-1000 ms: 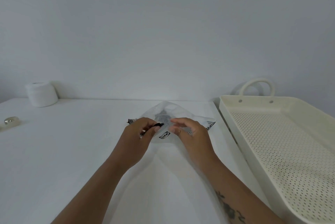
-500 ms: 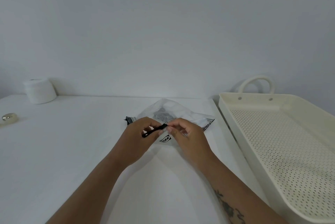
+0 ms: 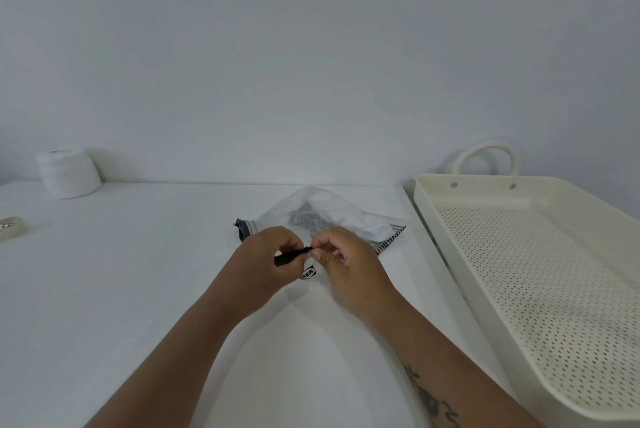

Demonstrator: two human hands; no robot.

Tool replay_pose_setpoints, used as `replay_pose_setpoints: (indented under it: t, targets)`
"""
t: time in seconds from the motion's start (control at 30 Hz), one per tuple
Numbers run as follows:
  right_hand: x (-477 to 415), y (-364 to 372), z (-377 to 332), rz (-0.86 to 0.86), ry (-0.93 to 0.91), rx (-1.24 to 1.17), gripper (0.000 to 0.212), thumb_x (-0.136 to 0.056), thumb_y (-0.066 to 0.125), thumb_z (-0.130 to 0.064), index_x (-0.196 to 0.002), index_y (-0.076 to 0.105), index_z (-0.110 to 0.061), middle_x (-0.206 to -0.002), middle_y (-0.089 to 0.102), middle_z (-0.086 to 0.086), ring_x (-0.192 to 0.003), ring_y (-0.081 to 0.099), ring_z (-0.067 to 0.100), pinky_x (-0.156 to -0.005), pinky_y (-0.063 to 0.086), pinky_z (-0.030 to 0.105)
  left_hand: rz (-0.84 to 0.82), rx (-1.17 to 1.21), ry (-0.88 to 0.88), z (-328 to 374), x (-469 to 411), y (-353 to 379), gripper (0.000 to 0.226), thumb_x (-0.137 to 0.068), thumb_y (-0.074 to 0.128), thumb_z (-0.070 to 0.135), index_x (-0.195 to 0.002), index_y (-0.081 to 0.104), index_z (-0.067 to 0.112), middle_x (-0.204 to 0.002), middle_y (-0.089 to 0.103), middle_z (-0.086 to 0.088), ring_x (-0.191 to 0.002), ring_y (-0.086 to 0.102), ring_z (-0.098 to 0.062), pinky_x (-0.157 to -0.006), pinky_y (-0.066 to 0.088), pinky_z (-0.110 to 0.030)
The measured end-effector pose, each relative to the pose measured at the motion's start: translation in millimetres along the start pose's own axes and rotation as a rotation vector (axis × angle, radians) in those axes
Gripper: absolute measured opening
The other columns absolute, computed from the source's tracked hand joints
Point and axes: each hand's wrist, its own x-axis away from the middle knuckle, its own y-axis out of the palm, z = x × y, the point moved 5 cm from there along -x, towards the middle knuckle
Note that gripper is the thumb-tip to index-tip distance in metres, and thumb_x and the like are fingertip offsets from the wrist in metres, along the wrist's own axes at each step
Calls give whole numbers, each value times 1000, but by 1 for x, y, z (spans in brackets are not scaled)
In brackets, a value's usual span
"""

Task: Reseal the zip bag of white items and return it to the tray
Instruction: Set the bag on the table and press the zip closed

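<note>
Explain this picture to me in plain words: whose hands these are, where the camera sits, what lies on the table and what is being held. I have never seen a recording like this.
No machine here: a person works with two bare hands. The single picture comes from a wide-angle camera worn on the person's head, looking forward and down, so the arms reach in from the bottom edge.

The left hand and the right hand meet over a clear zip bag that lies on the white table. Both pinch its black zip strip, apparently pressing it shut. What is inside the bag is hard to make out.

To the right stands a cream perforated tray with a loop handle, nothing visible in it; the bag is not in it yet. At the far left stands a white roll, and a small round object lies at the left edge, too small to identify.
</note>
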Motion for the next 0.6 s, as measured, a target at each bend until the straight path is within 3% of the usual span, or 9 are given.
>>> replay_pose_setpoints:
  t: [0.2, 0.4, 0.5, 0.6]
  targets:
    - [0, -4, 0, 0, 68, -86, 18, -88, 64, -15, -79, 65, -31, -79, 65, -24, -81, 58, -3, -68, 39, 6, -6, 47, 39, 5, 0, -1, 9, -79, 74, 25, -83, 67, 27, -82, 67, 14, -76, 63, -8, -64, 46, -11]
    - [1, -6, -1, 29, 103, -115, 15, -88, 65, -17, -78, 66, -28, -82, 67, -17, -76, 58, 0, -66, 40, 7, 33, 119, -9, 4, -1, -3, 9, -81, 74, 22, -75, 71, 28, -78, 71, 10, -65, 62, -5, -60, 45, -12]
    - [1, -4, -3, 14, 74, -81, 20, -90, 63, -16, -80, 63, -33, -80, 63, -26, -77, 56, -2, -67, 40, 7, 19, 74, 21, 5, -1, -1, 8, -84, 71, 19, -78, 69, 24, -76, 69, 7, -73, 63, -10, -65, 46, -14]
    - [1, -2, -3, 47, 51, -68, 19, -90, 61, -14, -83, 61, -32, -82, 62, -24, -78, 55, -1, -68, 40, 8, 27, 55, 47, 7, 0, 0, 6, -86, 70, 18, -81, 68, 21, -78, 68, 7, -78, 63, -9, -69, 44, -11]
